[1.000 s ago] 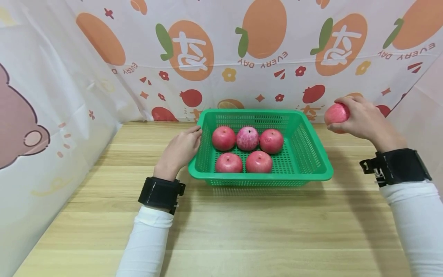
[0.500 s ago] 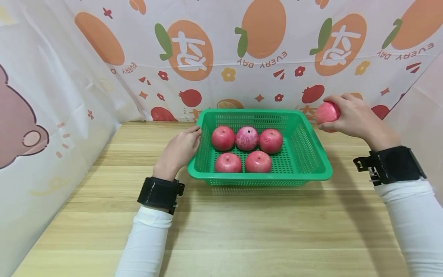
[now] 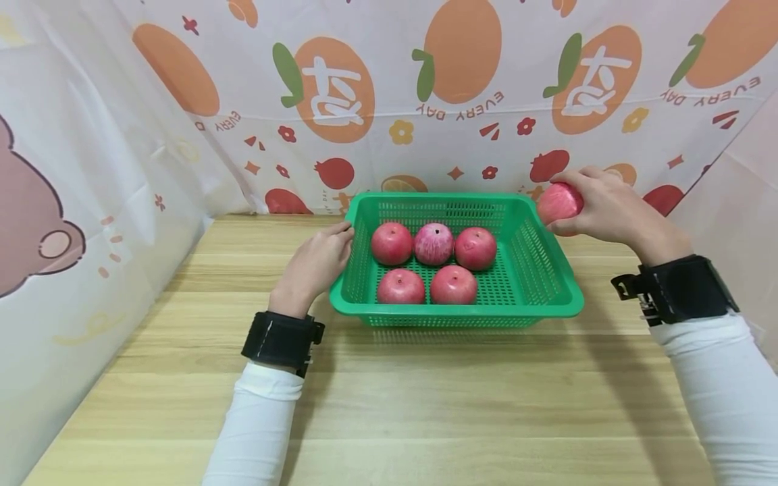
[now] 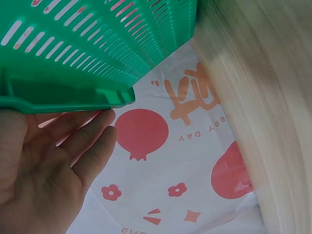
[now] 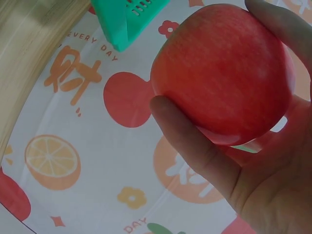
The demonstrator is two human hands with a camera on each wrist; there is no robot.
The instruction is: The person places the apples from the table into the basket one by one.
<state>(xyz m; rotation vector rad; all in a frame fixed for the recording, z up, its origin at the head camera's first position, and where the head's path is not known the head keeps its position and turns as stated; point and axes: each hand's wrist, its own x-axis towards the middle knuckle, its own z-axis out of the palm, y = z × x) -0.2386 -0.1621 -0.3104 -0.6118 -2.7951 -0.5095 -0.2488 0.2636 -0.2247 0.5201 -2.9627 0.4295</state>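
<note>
My right hand (image 3: 614, 209) grips a red apple (image 3: 559, 208), raised by the basket's back right corner. In the right wrist view, thumb and fingers wrap around this apple (image 5: 222, 73), and the basket's corner (image 5: 122, 29) shows at the top. My left hand (image 3: 313, 266) touches the left rim of the green basket (image 3: 458, 310). In the left wrist view its fingers (image 4: 97, 151) lie fairly straight along the rim, the thumb hidden. Several apples sit in the basket: a back row with a striped apple (image 3: 434, 244) in the middle, and a front row including a red apple (image 3: 454, 285).
The basket stands on a wooden table (image 3: 456, 405), close to the back. Behind it hangs a fruit-print cloth (image 3: 401, 74), and another printed cloth (image 3: 121, 169) closes off the left side. Inside the basket, the right part of its floor shows bare mesh.
My right hand has moved left with the apple, from beside the basket to its back right corner. The left hand, the basket and the apples in it have stayed in place.
</note>
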